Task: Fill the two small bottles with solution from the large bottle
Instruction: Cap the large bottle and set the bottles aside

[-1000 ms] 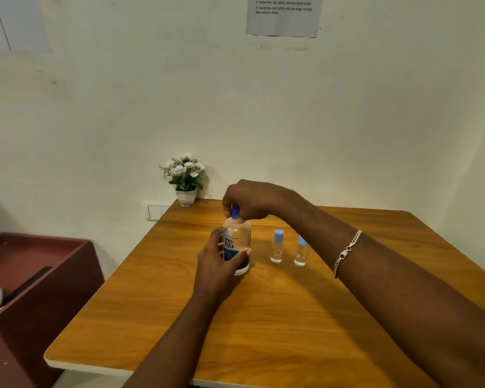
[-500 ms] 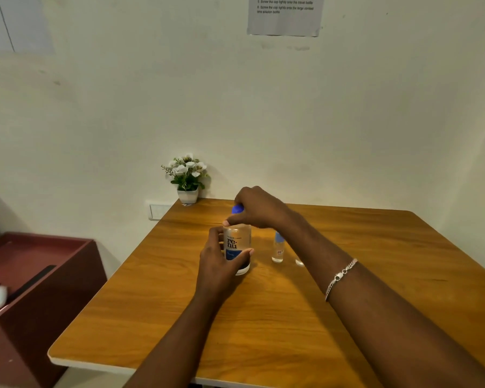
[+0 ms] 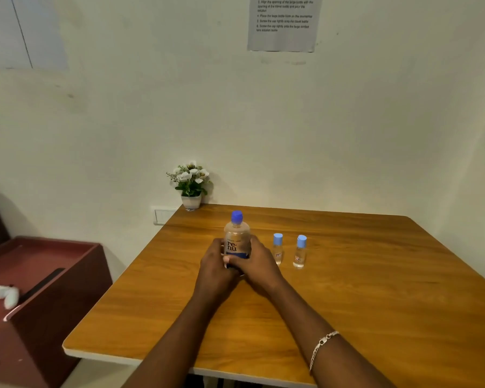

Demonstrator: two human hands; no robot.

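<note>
Both your hands clasped round the large bottle, table centre.

Your left hand (image 3: 216, 264) and right hand (image 3: 259, 263) wrap the lower half of the large bottle (image 3: 236, 238) from either side, fingers closed on it; it stands upright on the wooden table (image 3: 347, 303), blue cap (image 3: 237, 216) on. At 3 o'clock of it, just beside your right hand, two small bottles (image 3: 277, 249) (image 3: 300, 251) stand capped, slightly apart. Flower pot (image 3: 191, 186) at 11 o'clock, far table edge. Bracelet (image 3: 321, 347) on your right wrist.
</note>
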